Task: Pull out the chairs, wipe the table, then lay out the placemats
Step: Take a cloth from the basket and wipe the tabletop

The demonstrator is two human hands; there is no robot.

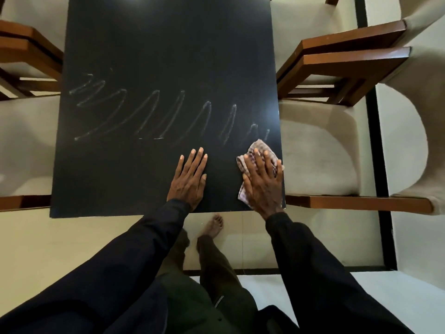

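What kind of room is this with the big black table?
Most likely a dining room in a home. A dark table has cushioned wooden chairs standing along both sides, and the right hand presses a checked cloth flat on the tabletop near chalky wipe streaks.

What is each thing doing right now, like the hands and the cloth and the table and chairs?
Table, dark top with pale zigzag wipe streaks.
Cloth, lying under the right hand at the table's near right corner.
Right hand, fingers straight, pressing the cloth.
Left hand, flat on bare table.
Chairs, seats out beside the table.
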